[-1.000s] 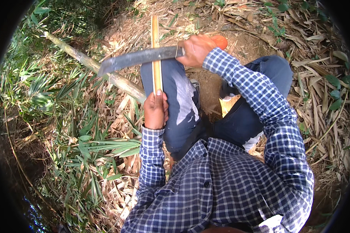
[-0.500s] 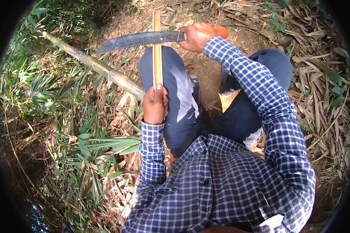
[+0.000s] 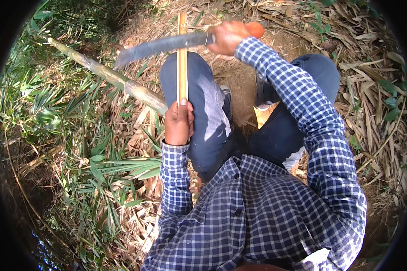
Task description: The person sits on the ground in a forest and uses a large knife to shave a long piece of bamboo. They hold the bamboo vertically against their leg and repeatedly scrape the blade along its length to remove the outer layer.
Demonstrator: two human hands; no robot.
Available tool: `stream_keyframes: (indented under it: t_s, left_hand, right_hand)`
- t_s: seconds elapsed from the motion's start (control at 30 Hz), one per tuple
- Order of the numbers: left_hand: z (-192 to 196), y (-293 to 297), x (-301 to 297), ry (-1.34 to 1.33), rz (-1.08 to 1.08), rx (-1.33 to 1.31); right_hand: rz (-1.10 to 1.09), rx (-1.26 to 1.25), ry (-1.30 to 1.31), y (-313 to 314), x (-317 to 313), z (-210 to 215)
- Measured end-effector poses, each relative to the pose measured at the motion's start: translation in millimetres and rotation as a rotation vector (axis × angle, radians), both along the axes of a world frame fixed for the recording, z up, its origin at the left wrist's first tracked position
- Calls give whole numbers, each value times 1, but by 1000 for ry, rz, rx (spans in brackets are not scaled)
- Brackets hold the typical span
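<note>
My left hand is closed round the near end of a split bamboo strip, its thumb lying on top. The pale yellow strip points away from me over my left knee. Wrapped round the handle of a machete is my right hand; the handle's orange end sticks out to the right of the fist. The long, slightly curved dark blade lies crosswise over the strip, beyond the knee, and is blurred toward its tip. Whether the blade touches the strip I cannot tell.
A long bamboo pole slants along the left, its near end beside my left knee. Green leaves and dry leaf litter cover the ground on both sides. A shoe shows between my legs.
The machete blade has tilted, its tip swinging slightly, and is now blurred by motion. My right hand has shifted slightly. The left hand and strip have barely moved.
</note>
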State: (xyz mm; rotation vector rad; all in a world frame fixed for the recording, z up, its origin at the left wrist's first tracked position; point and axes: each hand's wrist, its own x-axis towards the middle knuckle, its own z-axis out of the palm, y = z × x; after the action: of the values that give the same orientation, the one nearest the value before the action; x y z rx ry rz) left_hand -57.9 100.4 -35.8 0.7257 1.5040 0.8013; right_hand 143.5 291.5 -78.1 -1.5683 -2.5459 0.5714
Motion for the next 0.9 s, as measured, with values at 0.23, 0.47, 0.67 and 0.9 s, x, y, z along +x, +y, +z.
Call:
stream_keyframes:
  t_s: [0.23,0.47,0.67,0.9]
  left_hand:
    - [-3,-3,-6,-37,-13,7]
    - [-2,-7,-5,-13,-7,28]
    - [-6,-8,-3,-58,19,56]
    - [1,-4,16,-184,60,187]
  right_hand:
    - [-13,66,64,0,0,-5]
    - [-571,-245,247,46,32,-24]
    - [-486,-474,1051,16,7,10]
    - [-323,-576,1162,-4,0,23]
